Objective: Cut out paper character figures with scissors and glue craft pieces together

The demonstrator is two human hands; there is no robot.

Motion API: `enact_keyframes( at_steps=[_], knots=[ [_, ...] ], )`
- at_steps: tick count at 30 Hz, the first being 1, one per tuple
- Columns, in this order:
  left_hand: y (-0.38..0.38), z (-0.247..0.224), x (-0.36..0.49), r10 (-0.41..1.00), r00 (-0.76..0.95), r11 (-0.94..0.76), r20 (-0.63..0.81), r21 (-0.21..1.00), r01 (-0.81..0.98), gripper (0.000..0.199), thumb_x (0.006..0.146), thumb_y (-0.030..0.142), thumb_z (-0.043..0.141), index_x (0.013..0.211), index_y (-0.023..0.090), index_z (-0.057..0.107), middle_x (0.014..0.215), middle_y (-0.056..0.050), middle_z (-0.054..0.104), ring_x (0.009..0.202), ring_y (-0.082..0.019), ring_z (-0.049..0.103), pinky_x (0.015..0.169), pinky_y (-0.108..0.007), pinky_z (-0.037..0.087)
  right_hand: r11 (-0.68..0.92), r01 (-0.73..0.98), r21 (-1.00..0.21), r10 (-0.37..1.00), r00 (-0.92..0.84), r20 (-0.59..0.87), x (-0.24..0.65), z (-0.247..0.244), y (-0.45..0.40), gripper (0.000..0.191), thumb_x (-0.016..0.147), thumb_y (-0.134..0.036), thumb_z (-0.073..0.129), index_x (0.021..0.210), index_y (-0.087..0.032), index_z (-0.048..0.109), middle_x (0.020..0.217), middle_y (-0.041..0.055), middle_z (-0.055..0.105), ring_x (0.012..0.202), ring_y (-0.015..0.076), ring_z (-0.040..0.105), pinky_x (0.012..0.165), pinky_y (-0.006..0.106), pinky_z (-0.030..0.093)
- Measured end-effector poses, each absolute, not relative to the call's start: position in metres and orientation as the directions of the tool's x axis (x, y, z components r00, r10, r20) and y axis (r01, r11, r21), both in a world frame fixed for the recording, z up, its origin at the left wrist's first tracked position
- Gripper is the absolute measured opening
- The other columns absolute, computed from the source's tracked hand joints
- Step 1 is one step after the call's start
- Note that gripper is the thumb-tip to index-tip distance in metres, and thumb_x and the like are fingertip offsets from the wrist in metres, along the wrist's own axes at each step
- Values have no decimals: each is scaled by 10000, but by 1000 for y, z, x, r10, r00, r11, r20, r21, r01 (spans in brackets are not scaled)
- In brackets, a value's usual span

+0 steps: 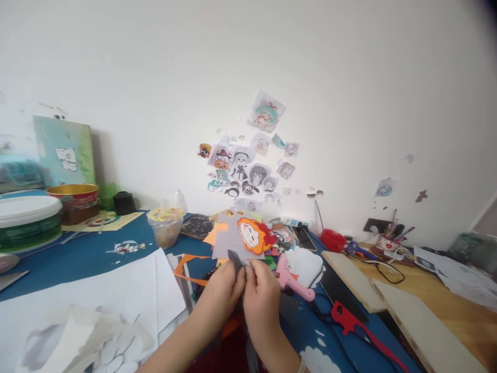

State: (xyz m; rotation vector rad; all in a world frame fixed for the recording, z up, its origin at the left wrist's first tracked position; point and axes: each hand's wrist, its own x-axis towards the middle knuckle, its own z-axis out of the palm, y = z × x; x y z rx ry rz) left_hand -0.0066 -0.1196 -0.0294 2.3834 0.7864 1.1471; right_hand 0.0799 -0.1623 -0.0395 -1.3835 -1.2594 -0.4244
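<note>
Near the lower middle, my left hand (225, 282) and my right hand (260, 282) are close together, fingers pinched on a dark grey piece (235, 260) that rises between them. Just beyond the hands lies a grey sheet (227, 242) with a cut-out of an orange-haired cartoon face (251, 235) with a red bow on it. A pink glue gun (293, 282) lies just right of my right hand, beside a white rounded shape (308, 266). An orange paper frame (186, 267) is left of my left hand.
White sheets (155, 290) and paper scraps (116, 342) cover the left front. Behind stand a plastic cup (166, 230), a white-lidded tub (29, 223) and a red tin (73, 199). Right are a red tool (351, 321), boards (423, 321), cables and a red bowl (333, 241).
</note>
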Motion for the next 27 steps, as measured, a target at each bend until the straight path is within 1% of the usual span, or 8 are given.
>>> enact_keyframes(
  at_steps=[4, 7, 9, 12, 16, 18, 23, 27],
  knots=[
    [-116, -27, -9, 629, 520, -767, 578, 569, 295, 280, 867, 296, 265, 799, 175, 507, 762, -77, 603, 744, -208, 581, 685, -353, 474, 270, 801, -535, 471, 375, 799, 84, -35, -163, 232, 809, -148, 396, 815, -159, 628, 760, 89, 673, 689, 197, 629, 609, 278, 498],
    [-112, -27, -12, 608, 544, -780, 578, 563, 273, 292, 876, 266, 260, 934, 168, 529, 848, -89, 623, 811, -204, 584, 712, -344, 479, 382, 766, -518, 597, 223, 770, 92, -29, -163, 209, 819, -152, 426, 899, -158, 619, 860, 80, 668, 797, 183, 620, 703, 261, 486],
    [-110, -29, -12, 560, 575, -814, 596, 524, 250, 306, 875, 228, 259, 1031, 162, 513, 943, -105, 621, 881, -205, 576, 743, -342, 478, 397, 767, -504, 637, 165, 753, 98, -26, -162, 196, 823, -160, 430, 883, -151, 617, 830, 76, 659, 771, 178, 613, 687, 257, 479],
    [-107, -35, -10, 504, 590, -858, 631, 445, 257, 329, 872, 197, 239, 1034, 138, 520, 1003, -127, 610, 936, -214, 566, 792, -362, 472, 340, 803, -489, 642, 182, 745, 102, -27, -159, 232, 837, -167, 392, 778, -139, 614, 700, 69, 630, 651, 174, 592, 590, 255, 462],
    [-105, -42, -6, 484, 560, -875, 673, 355, 330, 328, 867, 182, 234, 987, 123, 534, 947, -124, 627, 913, -216, 578, 820, -382, 470, 365, 837, -407, 613, 113, 782, 98, -33, -157, 254, 839, -145, 351, 865, -134, 603, 766, 89, 646, 709, 182, 601, 629, 260, 457],
    [-104, -45, -5, 449, 570, -888, 688, 270, 373, 316, 861, 166, 241, 972, 134, 535, 914, -111, 633, 882, -216, 586, 806, -388, 478, 311, 854, -417, 588, 172, 790, 95, -35, -157, 254, 833, -142, 349, 816, -146, 602, 709, 75, 638, 645, 175, 590, 578, 251, 443],
    [-102, -56, -1, 233, 629, -886, 741, -106, 452, 322, 838, 107, 245, 1008, 108, 519, 890, -126, 632, 858, -236, 586, 812, -418, 464, 174, 818, -548, 568, 371, 735, 89, -37, -157, 254, 810, -152, 385, 611, -170, 541, 529, 13, 547, 480, 139, 496, 460, 222, 367],
    [-102, -62, 1, 181, 619, -844, 764, -202, 496, 377, 843, 75, 185, 1004, 71, 526, 828, -143, 634, 818, -257, 590, 799, -448, 454, 208, 748, -630, 569, 431, 701, 86, -35, -157, 216, 802, -153, 404, 665, -163, 571, 562, 25, 569, 509, 144, 502, 494, 225, 388]
  ],
)
